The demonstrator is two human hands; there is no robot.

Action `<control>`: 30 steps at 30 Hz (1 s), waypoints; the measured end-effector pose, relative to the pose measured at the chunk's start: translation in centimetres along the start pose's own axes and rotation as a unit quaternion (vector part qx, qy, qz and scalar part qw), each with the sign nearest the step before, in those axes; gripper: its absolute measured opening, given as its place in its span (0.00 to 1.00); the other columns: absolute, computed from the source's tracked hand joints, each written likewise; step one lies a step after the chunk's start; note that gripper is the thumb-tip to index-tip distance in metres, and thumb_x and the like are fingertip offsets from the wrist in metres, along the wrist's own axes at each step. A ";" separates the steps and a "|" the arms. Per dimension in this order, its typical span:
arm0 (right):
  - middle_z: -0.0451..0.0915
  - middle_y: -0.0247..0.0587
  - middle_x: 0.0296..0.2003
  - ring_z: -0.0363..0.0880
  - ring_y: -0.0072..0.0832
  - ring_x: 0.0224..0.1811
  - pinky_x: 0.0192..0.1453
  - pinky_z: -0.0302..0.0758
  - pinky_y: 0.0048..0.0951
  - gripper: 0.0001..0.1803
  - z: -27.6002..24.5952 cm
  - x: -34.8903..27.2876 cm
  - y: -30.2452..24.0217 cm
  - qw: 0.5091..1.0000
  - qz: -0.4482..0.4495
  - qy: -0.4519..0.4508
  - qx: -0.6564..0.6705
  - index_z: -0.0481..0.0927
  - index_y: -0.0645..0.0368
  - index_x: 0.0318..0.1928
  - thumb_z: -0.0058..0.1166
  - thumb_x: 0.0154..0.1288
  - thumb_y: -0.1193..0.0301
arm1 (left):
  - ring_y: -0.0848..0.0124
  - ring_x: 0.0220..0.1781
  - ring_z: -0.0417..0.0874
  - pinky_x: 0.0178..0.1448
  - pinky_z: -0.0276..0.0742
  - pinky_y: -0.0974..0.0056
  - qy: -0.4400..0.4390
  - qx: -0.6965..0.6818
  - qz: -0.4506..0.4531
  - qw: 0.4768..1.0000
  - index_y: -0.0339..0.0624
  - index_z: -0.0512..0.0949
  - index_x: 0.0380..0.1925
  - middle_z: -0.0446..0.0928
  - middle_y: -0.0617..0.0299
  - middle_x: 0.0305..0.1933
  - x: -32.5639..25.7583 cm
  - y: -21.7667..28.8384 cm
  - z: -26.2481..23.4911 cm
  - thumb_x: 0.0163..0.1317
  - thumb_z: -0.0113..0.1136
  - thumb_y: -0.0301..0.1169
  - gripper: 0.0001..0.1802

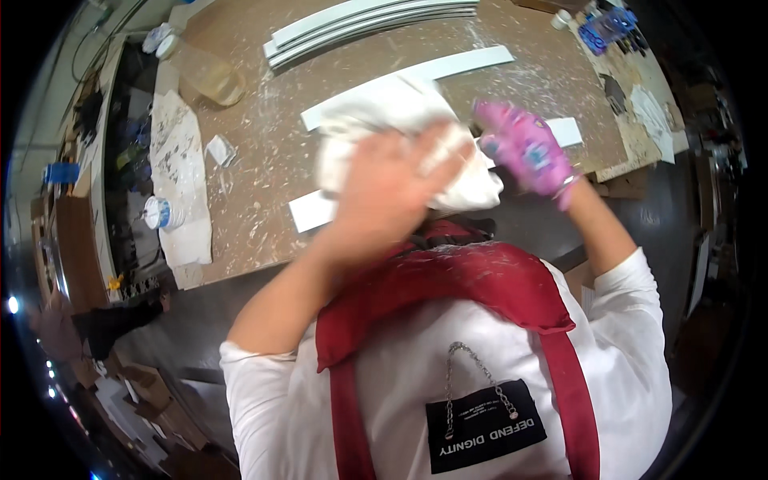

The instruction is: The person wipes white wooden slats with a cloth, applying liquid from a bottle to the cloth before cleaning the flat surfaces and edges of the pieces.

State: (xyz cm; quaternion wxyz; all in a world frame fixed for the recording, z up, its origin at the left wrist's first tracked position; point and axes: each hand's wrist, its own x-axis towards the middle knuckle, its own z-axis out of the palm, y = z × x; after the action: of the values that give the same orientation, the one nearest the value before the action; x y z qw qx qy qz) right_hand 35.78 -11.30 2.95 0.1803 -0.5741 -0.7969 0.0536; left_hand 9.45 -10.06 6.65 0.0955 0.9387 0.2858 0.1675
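Observation:
My left hand [392,184], bare and blurred by motion, presses a bunched white cloth [416,104] with its fingers bent over it. The cloth lies across the middle of a long white strip [314,211], whose left end shows beside my wrist. My right hand [528,148] wears a pink patterned glove. It is closed over the same strip to the right of the cloth, and the strip's right end sticks out past the glove. Its fingertips are smeared and partly hidden. Just beyond the cloth lies a second white strip [472,62].
A stack of white strips [376,26] lies at the far side of the spattered brown table [248,144]. Leftward are a jug of yellowish liquid [210,74], a small white block [221,150] and a white tub [160,213]. A blue bottle [606,30] lies far right.

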 end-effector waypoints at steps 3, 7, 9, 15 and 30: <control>0.82 0.44 0.34 0.79 0.43 0.38 0.45 0.72 0.42 0.16 1.0 -0.1 -0.9 0.995 -0.028 -0.010 -0.097 0.78 0.56 0.47 0.47 0.66 0.60 | 0.55 0.56 0.73 0.58 0.68 0.52 0.053 0.022 0.036 0.998 0.55 0.74 0.57 0.70 0.59 0.62 -1.3 -0.5 3.2 0.46 0.57 0.24 0.33; 0.81 0.44 0.32 0.79 0.41 0.38 0.45 0.72 0.42 0.14 1.5 0.0 -0.8 0.996 -0.004 -0.018 -0.085 0.80 0.56 0.40 0.49 0.64 0.61 | 0.55 0.57 0.73 0.57 0.71 0.53 0.051 0.070 -0.025 0.996 0.58 0.78 0.53 0.74 0.66 0.60 -6.4 -2.8 1.9 0.49 0.56 0.25 0.27; 0.81 0.44 0.32 0.79 0.42 0.37 0.44 0.72 0.42 0.13 1.6 -0.2 -0.7 0.998 -0.005 -0.003 -0.067 0.80 0.57 0.38 0.49 0.64 0.62 | 0.55 0.56 0.74 0.55 0.72 0.54 0.039 0.100 -0.068 0.992 0.61 0.78 0.53 0.73 0.67 0.60 -10.6 -4.6 0.5 0.52 0.54 0.26 0.26; 0.81 0.47 0.39 0.78 0.44 0.42 0.48 0.72 0.42 0.16 0.5 0.6 -0.7 0.996 -0.015 -0.034 -0.077 0.78 0.57 0.48 0.50 0.65 0.62 | 0.64 0.59 0.75 0.63 0.68 0.61 0.175 -0.171 -0.470 0.848 0.31 0.71 0.56 0.76 0.52 0.54 -24.5 -11.1 -5.4 0.60 0.55 0.25 0.23; 0.77 0.41 0.41 0.78 0.31 0.45 0.50 0.77 0.24 0.22 1.2 15.4 -0.4 0.921 -0.082 0.014 0.381 0.71 0.62 0.57 0.56 0.64 0.68 | 0.59 0.62 0.71 0.66 0.65 0.57 0.101 -0.306 -0.317 0.892 0.38 0.65 0.62 0.70 0.50 0.61 -1.9 -15.0 -1.1 0.50 0.68 0.35 0.39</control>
State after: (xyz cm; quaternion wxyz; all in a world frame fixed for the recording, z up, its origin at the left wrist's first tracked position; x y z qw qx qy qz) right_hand 30.73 3.11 5.49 0.4000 -0.3954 -0.7581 0.3299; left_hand -0.01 1.22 3.04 0.3968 0.7004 0.5110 0.3014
